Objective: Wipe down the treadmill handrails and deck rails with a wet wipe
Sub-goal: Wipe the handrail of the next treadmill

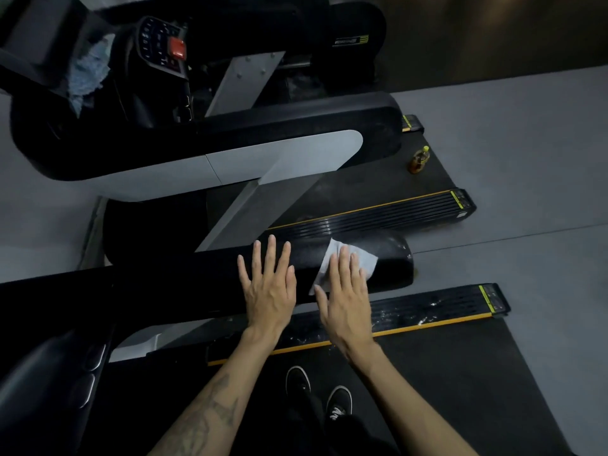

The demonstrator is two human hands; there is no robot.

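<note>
Treadmill belt (444,373) lies nearest, dark under the person's two black shoes (316,394), edged on its far side by a ribbed deck rail (427,312) with an orange stripe and white wet flecks on it. Just beyond, the padded black handrail (184,284) runs from left to right, and both hands lie flat on its top. The left hand (268,284) rests there with fingers straight and spread, holding nothing. The right hand (345,291), fingers straight and close together, presses the white wet wipe (348,261) against the handrail near its rounded right end, where the surface glistens. Farther off stands a second treadmill (378,179) on the grey floor (526,133), with its own ribbed rail, a broad black and grey handrail, and a small bottle (418,159) with a yellow cap upright on its belt. Farthest back, its console (161,44) shows a keypad and a red button, with a blue cloth (87,74) beside it.
</note>
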